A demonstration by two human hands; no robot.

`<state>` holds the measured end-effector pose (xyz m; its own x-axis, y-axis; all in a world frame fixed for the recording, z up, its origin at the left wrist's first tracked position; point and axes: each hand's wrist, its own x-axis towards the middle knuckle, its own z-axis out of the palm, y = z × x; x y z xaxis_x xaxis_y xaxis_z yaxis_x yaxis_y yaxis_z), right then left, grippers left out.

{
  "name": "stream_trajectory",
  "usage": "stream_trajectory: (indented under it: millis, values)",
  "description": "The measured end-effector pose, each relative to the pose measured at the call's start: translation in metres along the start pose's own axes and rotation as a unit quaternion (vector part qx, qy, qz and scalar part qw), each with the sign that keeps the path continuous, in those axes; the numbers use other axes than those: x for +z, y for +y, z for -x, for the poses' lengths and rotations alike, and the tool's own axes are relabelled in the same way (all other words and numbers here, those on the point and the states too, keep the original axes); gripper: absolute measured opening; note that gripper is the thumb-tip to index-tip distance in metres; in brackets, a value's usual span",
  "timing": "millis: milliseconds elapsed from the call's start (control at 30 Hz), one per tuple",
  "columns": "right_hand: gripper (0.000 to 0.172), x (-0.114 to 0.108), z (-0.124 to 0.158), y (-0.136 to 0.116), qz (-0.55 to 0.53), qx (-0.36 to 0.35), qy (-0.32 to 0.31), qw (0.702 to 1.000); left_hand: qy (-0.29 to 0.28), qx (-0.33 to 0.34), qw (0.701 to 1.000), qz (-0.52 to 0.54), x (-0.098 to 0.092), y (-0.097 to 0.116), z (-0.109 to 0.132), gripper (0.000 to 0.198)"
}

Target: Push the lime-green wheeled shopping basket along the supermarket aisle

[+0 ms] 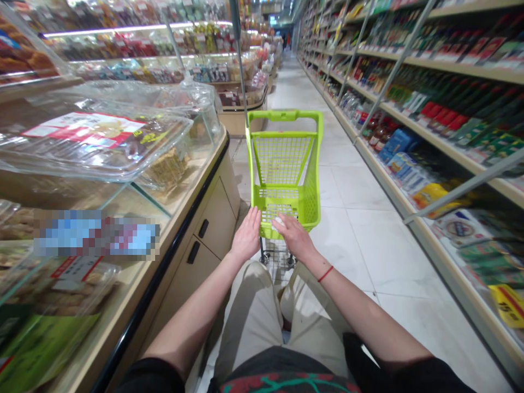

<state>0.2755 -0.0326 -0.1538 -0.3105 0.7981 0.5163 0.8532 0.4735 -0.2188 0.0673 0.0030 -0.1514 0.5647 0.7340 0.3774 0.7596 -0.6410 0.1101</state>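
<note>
The left hand (246, 234) and the right hand (295, 237) are both laid open and palm down on the near rim of a lime-green shopping cart (311, 188), fingers spread, with nothing gripped. The cart stands in the lower middle of the frame, directly ahead of the person's beige trousers (249, 316), and its wheels (264, 258) are seen on the tiled floor (360, 234). A small white item (278, 221) is seen in the basket, just beside the right hand's fingers, but it is too hidden to be identified. A red string bracelet (325, 273) is worn on the right wrist.

At the upper left of the frame, a red-and-white label (84, 130) is seen on a clear plastic tray lid (49, 164), but its wording cannot be read. A pixelated patch (96, 234) obscures part of the glass display counter (164, 218), whose beige cabinet front carries black handles (193, 252). Along the right, shelves (450, 131) are stocked with packaged goods, including a blue box (399, 146). A yellow price tag (507, 305) at the lower right shows "19", and the remaining characters are unclear. The aisle ahead is unobstructed as far as can be seen.
</note>
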Motion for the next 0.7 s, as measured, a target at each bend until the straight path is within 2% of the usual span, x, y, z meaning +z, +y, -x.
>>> stream_trajectory:
  millis: [100, 167, 267, 467, 567, 700]
  values:
    - [0.049, -0.010, 0.017, 0.017, -0.012, 0.011, 0.015, 1.000, 0.001, 0.002, 1.000, 0.011, 0.000, 0.004, -0.001, 0.087]
    - [0.051, -0.012, 0.023, 0.018, -0.007, 0.027, 0.034, 0.999, 0.002, 0.005, 1.000, 0.015, 0.000, 0.006, -0.001, 0.088]
    - [0.050, -0.003, 0.018, 0.003, -0.001, 0.028, 0.044, 0.999, -0.006, 0.009, 1.000, 0.017, -0.001, 0.010, -0.003, 0.088]
    - [0.051, 0.019, -0.018, -0.042, -0.014, 0.012, 0.029, 0.999, -0.025, 0.017, 1.000, 0.006, -0.002, 0.010, -0.003, 0.083]
    - [0.051, 0.020, -0.022, -0.044, -0.012, 0.004, 0.026, 1.000, -0.024, 0.007, 1.000, 0.001, -0.002, 0.010, -0.001, 0.081]
    - [0.049, 0.012, -0.008, -0.028, 0.000, -0.003, 0.011, 1.000, -0.020, 0.005, 1.000, -0.001, -0.005, 0.010, 0.000, 0.082]
